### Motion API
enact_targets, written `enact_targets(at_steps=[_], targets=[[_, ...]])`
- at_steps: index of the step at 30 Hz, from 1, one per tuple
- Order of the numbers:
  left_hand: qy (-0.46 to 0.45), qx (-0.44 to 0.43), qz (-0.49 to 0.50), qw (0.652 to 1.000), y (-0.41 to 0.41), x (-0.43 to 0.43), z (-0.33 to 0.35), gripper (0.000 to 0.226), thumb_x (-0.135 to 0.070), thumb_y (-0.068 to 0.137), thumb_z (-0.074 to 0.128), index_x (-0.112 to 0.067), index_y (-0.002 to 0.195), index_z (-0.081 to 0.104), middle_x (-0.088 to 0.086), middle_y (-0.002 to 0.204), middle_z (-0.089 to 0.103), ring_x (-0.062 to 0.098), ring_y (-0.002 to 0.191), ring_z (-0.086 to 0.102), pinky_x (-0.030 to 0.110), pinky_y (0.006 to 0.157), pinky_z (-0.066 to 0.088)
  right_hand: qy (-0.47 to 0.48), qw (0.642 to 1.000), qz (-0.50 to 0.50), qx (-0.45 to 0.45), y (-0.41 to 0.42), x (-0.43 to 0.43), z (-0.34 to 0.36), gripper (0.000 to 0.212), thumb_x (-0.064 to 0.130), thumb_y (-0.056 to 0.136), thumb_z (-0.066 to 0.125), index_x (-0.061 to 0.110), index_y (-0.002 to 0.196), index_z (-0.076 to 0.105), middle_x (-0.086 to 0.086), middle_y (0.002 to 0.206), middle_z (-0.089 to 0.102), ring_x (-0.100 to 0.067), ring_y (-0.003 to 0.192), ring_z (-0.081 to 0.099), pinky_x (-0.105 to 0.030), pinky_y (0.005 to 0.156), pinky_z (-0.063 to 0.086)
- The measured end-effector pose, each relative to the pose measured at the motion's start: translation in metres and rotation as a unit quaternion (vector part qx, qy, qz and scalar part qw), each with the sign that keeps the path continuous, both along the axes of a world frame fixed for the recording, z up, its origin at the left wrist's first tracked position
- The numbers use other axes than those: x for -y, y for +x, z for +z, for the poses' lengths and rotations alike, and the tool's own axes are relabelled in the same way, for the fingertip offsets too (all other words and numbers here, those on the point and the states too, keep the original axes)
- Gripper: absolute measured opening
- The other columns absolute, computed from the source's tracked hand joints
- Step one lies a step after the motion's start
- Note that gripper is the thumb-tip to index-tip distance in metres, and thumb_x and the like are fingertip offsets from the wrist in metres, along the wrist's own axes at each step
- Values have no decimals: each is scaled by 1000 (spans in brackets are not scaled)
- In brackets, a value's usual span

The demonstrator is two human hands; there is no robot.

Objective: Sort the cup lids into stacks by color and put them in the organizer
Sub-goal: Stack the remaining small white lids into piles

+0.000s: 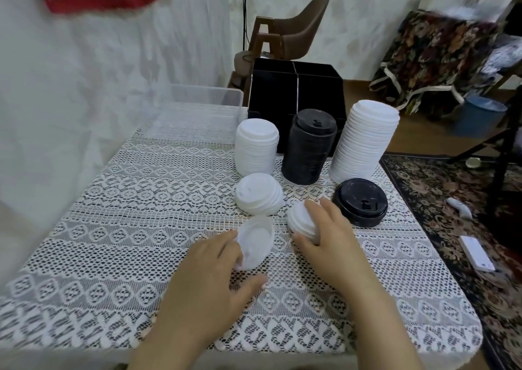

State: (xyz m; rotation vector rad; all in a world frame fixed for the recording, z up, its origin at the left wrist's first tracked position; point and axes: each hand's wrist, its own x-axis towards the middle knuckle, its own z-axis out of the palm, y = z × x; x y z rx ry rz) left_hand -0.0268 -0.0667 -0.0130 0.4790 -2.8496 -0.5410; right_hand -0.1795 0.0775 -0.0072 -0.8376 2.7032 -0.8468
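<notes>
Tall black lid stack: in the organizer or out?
Out. The tall stack of black plastic lids stands on the white lace tablecloth, in front of the black divided organizer.

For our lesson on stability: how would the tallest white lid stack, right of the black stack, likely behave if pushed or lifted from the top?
The tallest white lid stack leans right, so a sideways push would probably topple it. Its lids look loosely nested, so lifting from the top may separate them.

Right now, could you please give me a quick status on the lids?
Left hand holds one white lid. Right hand grips a small white stack. Tall stacks stand before the organizer.
</notes>
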Motion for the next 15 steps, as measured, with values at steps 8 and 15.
enact_targets(at_steps=[8,15], targets=[[-56,-75,4,996,-3,0,-1,34,-47,90,41,-21,86,63,-9,88,66,11,77,59,31,73,53,-19,999,32,-35,4,-2,2,74,39,90,62,37,152,20,15,161,-3,-9,148,1,-35,119,19],[234,-157,99,954,-4,-5,14,13,-35,84,67,-38,80,56,-9,73,65,1,60,57,13,57,46,-108,974,199,21,29,13,16,93,25,84,70,57,146,8,42,150,-10,17,140,-4,-15,109,10]])
